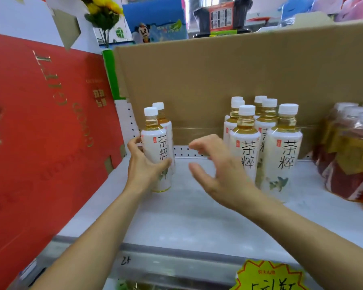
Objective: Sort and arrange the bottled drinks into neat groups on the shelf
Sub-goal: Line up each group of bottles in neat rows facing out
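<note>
Two white-labelled tea bottles with white caps stand at the left of the grey shelf (197,216). My left hand (143,168) grips the front tea bottle (156,143), fingers and thumb wrapped round its body; the second bottle (161,114) stands right behind it. My right hand (216,170) hovers in the gap between the groups, fingers spread and slightly curved, holding nothing. To the right stands a cluster of several identical tea bottles (281,147), upright and close together.
A big red gift box (46,132) leans along the shelf's left side. A brown cardboard sheet (239,76) forms the back wall. Shrink-wrapped red-labelled bottles (348,155) sit at the far right. A yellow price tag (268,275) hangs on the shelf's front edge.
</note>
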